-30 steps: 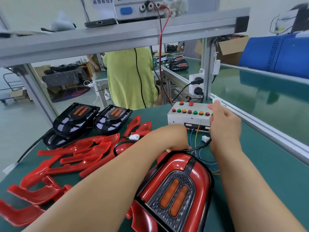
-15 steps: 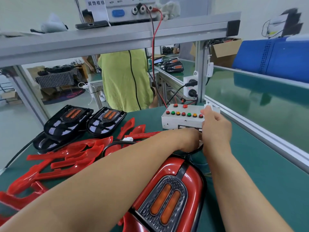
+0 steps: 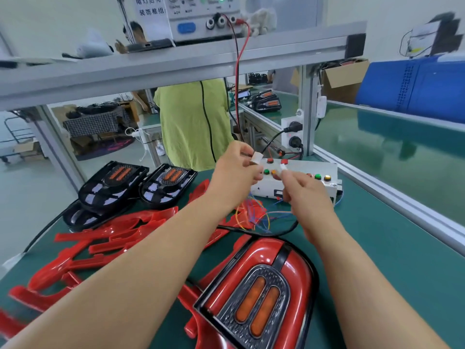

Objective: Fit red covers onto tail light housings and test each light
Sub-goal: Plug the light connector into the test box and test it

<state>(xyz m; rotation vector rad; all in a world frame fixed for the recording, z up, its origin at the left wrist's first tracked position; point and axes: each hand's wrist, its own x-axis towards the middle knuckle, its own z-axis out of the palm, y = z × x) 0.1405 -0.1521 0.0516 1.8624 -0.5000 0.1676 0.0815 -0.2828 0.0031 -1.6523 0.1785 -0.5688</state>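
Pinches a white connector [image 3: 257, 157] between thumb and fingertips of the left hand [image 3: 236, 172], lifted clear of the tabletop [image 3: 392, 253]. Grips a smaller white plug [image 3: 283, 167] at the tips of the curled fingers of the right hand [image 3: 305, 195], just right of the connector and a little lower. Holds the two white parts close together but apart, with a narrow gap between them.

Directly behind both sets of fingers: a white test box [image 3: 309, 166] with red, green, orange and yellow buttons, partly hidden by the hands. Beneath the fingers: loose coloured wires [image 3: 254, 215] hanging toward the box, and a black cable [image 3: 276, 233] curving across the tabletop. Cannot tell which wire ends in which white part.

Below the fingers and nearest the camera: the tail light [image 3: 264, 258] with its red cover on, flat on the tabletop, two orange lenses facing up, touched by neither hand.

Left of the left fingers and lower: a heap of loose red covers [image 3: 113, 238]. Beyond that heap, well left of the fingers: black housings [image 3: 113, 182] without covers, side by side, one more tucked underneath.
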